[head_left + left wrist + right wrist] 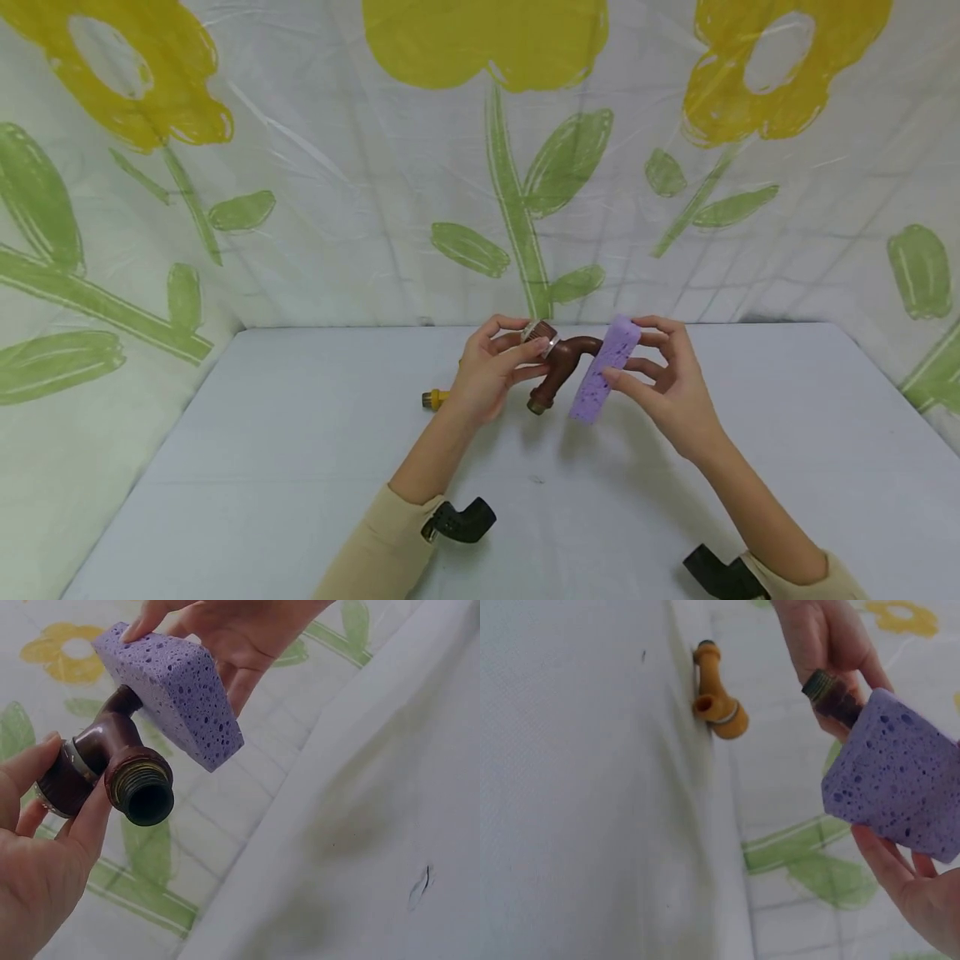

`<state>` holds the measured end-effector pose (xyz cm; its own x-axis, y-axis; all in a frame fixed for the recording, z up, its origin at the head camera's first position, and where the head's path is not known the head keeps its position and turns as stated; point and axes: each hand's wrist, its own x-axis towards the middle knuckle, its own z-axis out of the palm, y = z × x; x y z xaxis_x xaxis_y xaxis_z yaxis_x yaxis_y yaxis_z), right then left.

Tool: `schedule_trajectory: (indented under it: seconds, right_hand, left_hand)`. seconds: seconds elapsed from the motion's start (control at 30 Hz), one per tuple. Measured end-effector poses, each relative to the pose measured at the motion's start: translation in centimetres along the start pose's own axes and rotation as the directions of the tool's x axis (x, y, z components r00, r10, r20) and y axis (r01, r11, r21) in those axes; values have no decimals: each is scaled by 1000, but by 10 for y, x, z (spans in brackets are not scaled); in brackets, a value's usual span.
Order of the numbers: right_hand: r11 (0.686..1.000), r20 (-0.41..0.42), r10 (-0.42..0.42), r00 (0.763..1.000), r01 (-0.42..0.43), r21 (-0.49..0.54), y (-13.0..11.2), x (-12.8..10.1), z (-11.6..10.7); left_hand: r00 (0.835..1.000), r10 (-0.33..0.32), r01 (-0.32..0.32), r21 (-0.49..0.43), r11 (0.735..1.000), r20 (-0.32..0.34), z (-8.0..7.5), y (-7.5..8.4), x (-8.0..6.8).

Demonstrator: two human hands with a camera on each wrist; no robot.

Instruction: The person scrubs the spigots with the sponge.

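A brown faucet (561,372) with a threaded end hangs above the table, its ribbed knob gripped between the thumb and fingers of my left hand (487,371). My right hand (673,392) pinches a purple porous sponge (604,367) by its edges. The sponge (172,690) meets the tip of the faucet's spout (129,697) in the left wrist view. From the right wrist view, the sponge (896,776) hides most of the faucet, leaving its threaded end (829,694) in sight.
A yellow faucet (718,697) lies on the white table (300,450), partly behind my left hand in the head view. Behind the table hangs a sheet (337,208) painted with flowers. Both wrists carry black camera mounts (465,520).
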<state>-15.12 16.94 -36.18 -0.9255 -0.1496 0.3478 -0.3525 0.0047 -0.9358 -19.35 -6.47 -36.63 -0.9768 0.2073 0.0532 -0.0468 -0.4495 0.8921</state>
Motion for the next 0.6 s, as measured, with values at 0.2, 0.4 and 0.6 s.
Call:
schedule_trajectory:
  seconds: [0.2,0.4,0.6]
  right_hand:
    - [1000,-5,5,1000,-5,-1,-1,1,-2]
    - [999,15,0,1000,-1,36,1,1,-1]
    - [998,-1,4,1000,-4,63,1,1,-4]
  left_hand:
    - [1000,-13,13,7,1000,3,1,0,-1]
    - [1000,-6,7,7,1000,-10,0,-2,0]
    - [1000,-1,1,6,1000,3,2,-2,0]
